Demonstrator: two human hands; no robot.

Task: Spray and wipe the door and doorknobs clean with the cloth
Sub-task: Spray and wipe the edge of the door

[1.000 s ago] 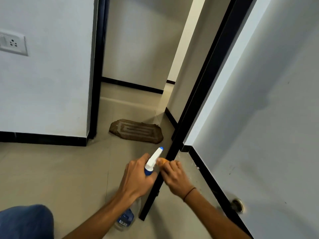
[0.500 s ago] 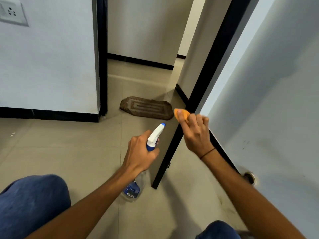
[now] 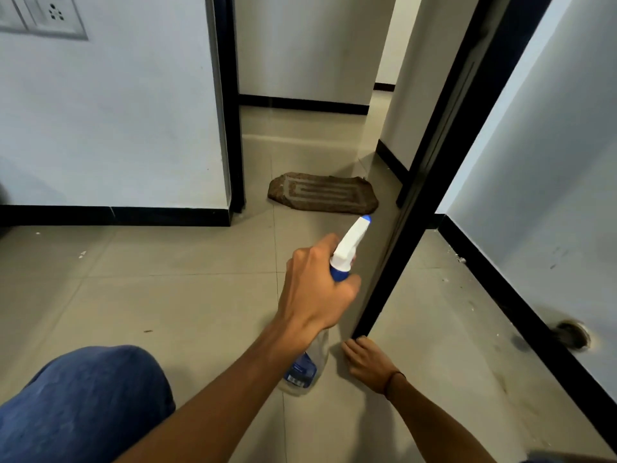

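Observation:
The open door (image 3: 419, 208) stands edge-on, its black edge running from upper right down to the floor at centre. My left hand (image 3: 314, 289) grips a clear spray bottle (image 3: 349, 243) with a white and blue head, the nozzle aimed at the door's lower face. My right hand (image 3: 369, 362) lies low on the floor, fingertips at the door's bottom corner. The orange cloth is hidden beneath that hand. No doorknob is in view.
A brown doormat (image 3: 322, 193) lies on the tiles in the doorway beyond. A white wall (image 3: 551, 162) with black skirting runs close on the right, with a round fitting (image 3: 571, 335) low down. My knee (image 3: 83, 402) in blue jeans is at lower left.
My right hand dropped from the door edge at mid height down to its bottom corner, and the orange cloth went out of sight. My left hand kept the bottle and moved little.

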